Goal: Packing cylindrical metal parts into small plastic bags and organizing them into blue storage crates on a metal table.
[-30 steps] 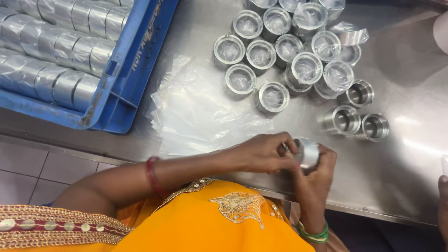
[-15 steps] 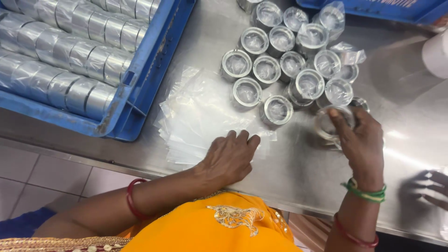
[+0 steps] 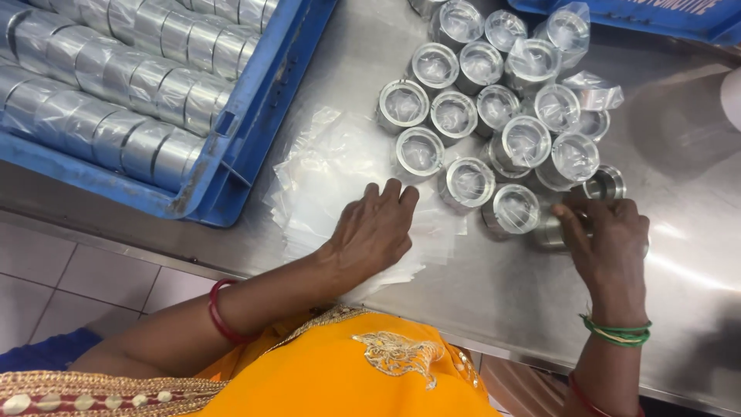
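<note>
Crowded middle, open right side of the steel counter (image 3: 494, 301).

I saw my left hand (image 3: 374, 232) lying on the stack of clear plastic bags (image 3: 324, 177), hemmed on its left by the blue crate (image 3: 255, 147) of metal cylinders at the counter's far left edge, and ahead by the cluster of bagged metal rings (image 3: 494, 116), packed touching one another. My right hand (image 3: 610, 239) sat at that cluster's near right edge, over a bare ring (image 3: 606, 184). A second blue crate (image 3: 656, 19) closed the far right corner. Bare steel lay open between my hands, along the near edge, and to the right of my right hand.
</note>
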